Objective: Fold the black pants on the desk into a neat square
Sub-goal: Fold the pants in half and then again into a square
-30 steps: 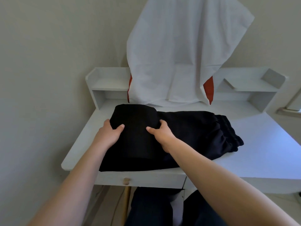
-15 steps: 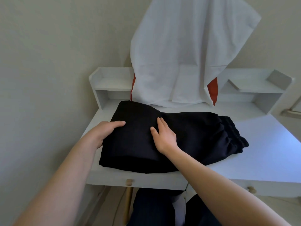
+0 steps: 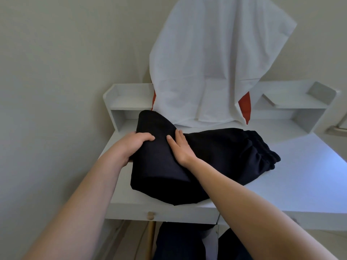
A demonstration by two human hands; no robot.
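The black pants (image 3: 221,154) lie partly folded on the white desk (image 3: 300,177), with the gathered waistband at the right end. The folded left portion is raised off the desk. My left hand (image 3: 133,145) grips that left edge, fingers curled over the top and thumb hidden underneath. My right hand (image 3: 180,147) lies flat on the pants just right of the lifted fold, fingers together and pointing away from me, pressing the fabric down.
A white cloth (image 3: 212,68) hangs over something red at the back of the desk, its hem touching the desktop behind the pants. Small white shelves (image 3: 129,98) stand at both back corners. A drawer knob (image 3: 150,215) sits below the front edge.
My left hand has slid from resting on top to gripping the pants' left edge and has lifted it. My right hand stays flat, shifted slightly toward the fold line.
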